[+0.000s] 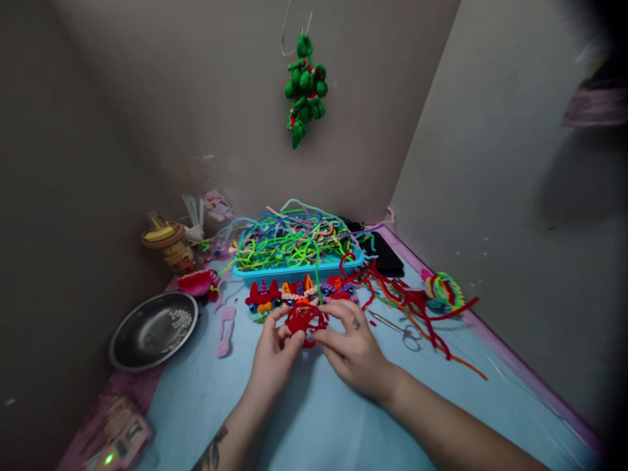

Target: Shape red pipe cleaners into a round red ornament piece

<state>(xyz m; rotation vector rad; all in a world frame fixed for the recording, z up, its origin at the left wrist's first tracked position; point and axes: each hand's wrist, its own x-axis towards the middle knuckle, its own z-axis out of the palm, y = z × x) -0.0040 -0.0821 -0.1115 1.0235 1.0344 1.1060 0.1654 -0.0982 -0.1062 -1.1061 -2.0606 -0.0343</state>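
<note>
Between both hands, above the blue table cover, is a red piece of bent pipe cleaners [307,322] with looped, open-work strands. My left hand [277,340] pinches its left side between thumb and fingers. On the opposite side, my right hand [350,343] grips the edge with thumb and fingertips. Just behind it stand small pipe-cleaner figures: a red one with blue eyes [263,299], an orange and cream one [298,288], and a red and purple one [338,288]. The fingers partly cover the red piece, so its full shape is hidden.
A blue tray [294,269] heaped with coloured pipe cleaners stands at the back. Scissors [397,328] and loose red pipe cleaners [417,304] lie right. Left are a metal bowl [152,330] and a pink clip-like tool [226,332]. A green ornament [305,88] hangs above.
</note>
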